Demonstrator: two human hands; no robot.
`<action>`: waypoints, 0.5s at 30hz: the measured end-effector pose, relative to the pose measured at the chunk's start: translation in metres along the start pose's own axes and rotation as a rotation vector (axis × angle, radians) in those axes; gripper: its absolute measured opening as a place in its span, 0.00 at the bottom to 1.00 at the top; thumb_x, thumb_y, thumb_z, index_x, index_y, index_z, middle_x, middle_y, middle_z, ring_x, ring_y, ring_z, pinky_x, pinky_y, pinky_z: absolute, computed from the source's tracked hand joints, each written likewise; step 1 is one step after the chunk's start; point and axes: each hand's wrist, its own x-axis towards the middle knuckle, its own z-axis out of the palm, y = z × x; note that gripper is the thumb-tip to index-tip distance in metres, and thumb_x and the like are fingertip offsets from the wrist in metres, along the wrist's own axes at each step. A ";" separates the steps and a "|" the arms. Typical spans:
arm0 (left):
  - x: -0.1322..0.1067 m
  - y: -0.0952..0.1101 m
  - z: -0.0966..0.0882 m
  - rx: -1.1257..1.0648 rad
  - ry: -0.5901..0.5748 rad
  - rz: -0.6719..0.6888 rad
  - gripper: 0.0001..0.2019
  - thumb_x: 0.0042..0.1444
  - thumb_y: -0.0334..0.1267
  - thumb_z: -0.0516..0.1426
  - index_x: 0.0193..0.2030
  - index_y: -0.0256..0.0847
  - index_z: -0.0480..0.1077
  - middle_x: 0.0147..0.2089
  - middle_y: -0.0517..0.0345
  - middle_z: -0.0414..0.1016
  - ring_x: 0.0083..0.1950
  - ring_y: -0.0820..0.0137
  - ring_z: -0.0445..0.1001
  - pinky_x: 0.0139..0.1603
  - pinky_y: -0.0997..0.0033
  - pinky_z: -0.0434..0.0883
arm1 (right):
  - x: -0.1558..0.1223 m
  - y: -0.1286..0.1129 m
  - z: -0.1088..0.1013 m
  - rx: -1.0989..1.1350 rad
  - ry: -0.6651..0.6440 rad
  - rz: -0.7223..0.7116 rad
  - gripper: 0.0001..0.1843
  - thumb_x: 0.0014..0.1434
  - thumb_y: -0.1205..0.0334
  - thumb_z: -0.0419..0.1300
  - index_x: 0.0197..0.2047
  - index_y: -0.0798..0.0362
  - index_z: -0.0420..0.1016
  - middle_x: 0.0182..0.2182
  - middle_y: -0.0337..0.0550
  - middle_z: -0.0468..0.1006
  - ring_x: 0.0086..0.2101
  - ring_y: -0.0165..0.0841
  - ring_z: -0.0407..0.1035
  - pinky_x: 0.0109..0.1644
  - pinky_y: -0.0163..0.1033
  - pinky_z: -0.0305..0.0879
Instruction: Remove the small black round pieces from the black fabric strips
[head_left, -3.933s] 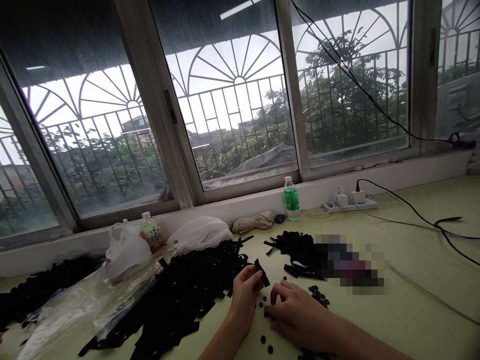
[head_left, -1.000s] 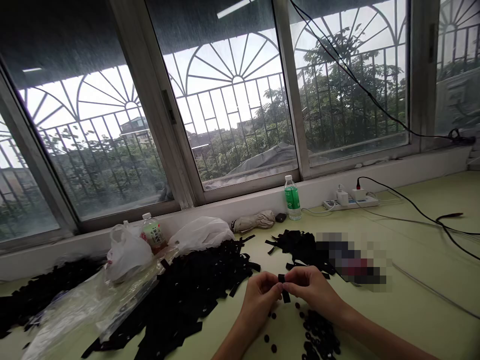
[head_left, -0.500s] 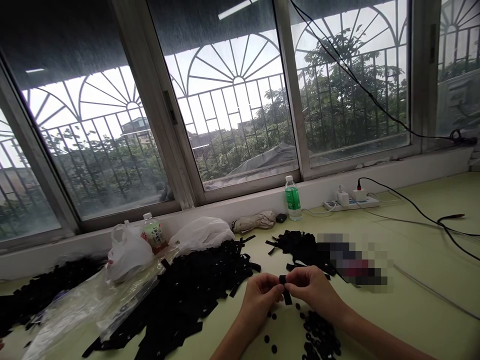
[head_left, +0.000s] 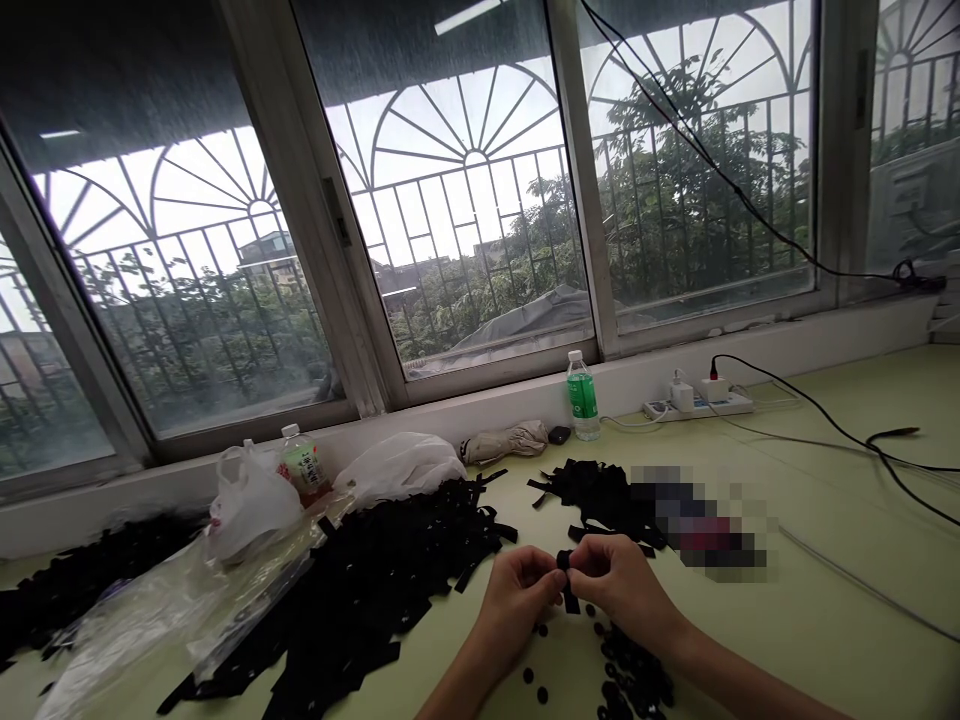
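A short black fabric strip (head_left: 572, 599) is pinched between my two hands, with its lower end hanging below my fingertips. My left hand (head_left: 514, 600) closes thumb and fingers on the strip's upper part. From the other side my right hand (head_left: 628, 590) grips the same part, its thumb and forefinger pressed together. Whether a small piece sits in the strip between the fingertips is hidden. Small round black discs, like buttons (head_left: 631, 678), lie in a heap below my right hand, and several more are scattered under the left. A big pile of black strips (head_left: 375, 570) spreads to my left.
Behind my hands lies a smaller pile of black strips (head_left: 592, 490), beside a blurred-out patch. A green-labelled bottle (head_left: 582, 398) and a power strip (head_left: 701, 405) stand along the sill. White plastic bags (head_left: 251, 500), a second bottle (head_left: 301, 462) and clear sheeting are at left. Cables cross the right side.
Both hands keep their pinch on the black strip, with only a slight shift of the fingers. The whole view has moved a little.
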 end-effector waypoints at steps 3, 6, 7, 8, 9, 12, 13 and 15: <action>0.001 -0.001 0.000 0.014 -0.019 0.009 0.16 0.43 0.49 0.65 0.26 0.37 0.70 0.19 0.61 0.68 0.20 0.76 0.62 0.21 0.76 0.59 | -0.001 0.001 0.001 0.017 0.000 0.001 0.08 0.42 0.64 0.59 0.17 0.52 0.64 0.15 0.32 0.63 0.19 0.27 0.57 0.22 0.32 0.52; 0.001 0.000 0.001 0.015 -0.007 0.021 0.16 0.43 0.49 0.66 0.26 0.37 0.70 0.20 0.60 0.69 0.21 0.75 0.64 0.23 0.76 0.61 | 0.000 -0.001 0.001 0.000 -0.008 -0.011 0.07 0.45 0.63 0.59 0.19 0.52 0.66 0.16 0.34 0.67 0.20 0.28 0.60 0.23 0.32 0.55; 0.001 0.000 0.001 0.005 0.003 0.031 0.16 0.43 0.48 0.66 0.26 0.37 0.70 0.21 0.60 0.69 0.23 0.74 0.65 0.24 0.75 0.62 | 0.000 -0.002 0.000 -0.011 -0.019 -0.023 0.07 0.46 0.62 0.60 0.20 0.53 0.68 0.17 0.35 0.69 0.21 0.29 0.63 0.24 0.33 0.57; 0.002 0.001 0.001 -0.004 0.022 0.046 0.16 0.43 0.47 0.66 0.26 0.37 0.70 0.22 0.60 0.69 0.23 0.74 0.66 0.26 0.75 0.63 | 0.001 -0.003 -0.002 -0.025 -0.029 -0.038 0.07 0.47 0.61 0.60 0.22 0.53 0.70 0.19 0.37 0.71 0.22 0.30 0.65 0.25 0.33 0.60; 0.002 0.002 0.001 -0.012 0.049 0.063 0.15 0.44 0.47 0.66 0.26 0.37 0.70 0.22 0.60 0.69 0.24 0.74 0.67 0.27 0.75 0.64 | 0.003 -0.003 -0.004 -0.041 -0.036 -0.056 0.08 0.49 0.58 0.60 0.24 0.54 0.73 0.21 0.39 0.74 0.24 0.32 0.67 0.27 0.34 0.62; 0.003 0.004 -0.003 -0.011 0.165 0.113 0.15 0.45 0.47 0.65 0.26 0.37 0.69 0.23 0.61 0.69 0.25 0.74 0.67 0.28 0.75 0.65 | 0.012 0.002 -0.018 -0.121 -0.008 -0.116 0.14 0.54 0.52 0.58 0.34 0.54 0.77 0.26 0.43 0.78 0.29 0.36 0.72 0.31 0.36 0.66; 0.004 0.005 -0.006 -0.006 0.213 0.125 0.15 0.45 0.47 0.65 0.27 0.37 0.69 0.23 0.61 0.68 0.25 0.74 0.66 0.28 0.75 0.65 | 0.017 0.005 -0.025 -0.153 0.028 -0.132 0.15 0.54 0.51 0.58 0.36 0.54 0.76 0.29 0.44 0.79 0.30 0.37 0.73 0.33 0.36 0.67; 0.006 0.007 -0.014 0.005 0.326 0.144 0.14 0.45 0.47 0.64 0.28 0.38 0.70 0.23 0.61 0.68 0.25 0.74 0.66 0.28 0.75 0.65 | 0.027 0.015 -0.040 -0.280 0.091 -0.136 0.16 0.57 0.52 0.54 0.38 0.55 0.76 0.31 0.46 0.80 0.32 0.37 0.73 0.35 0.37 0.68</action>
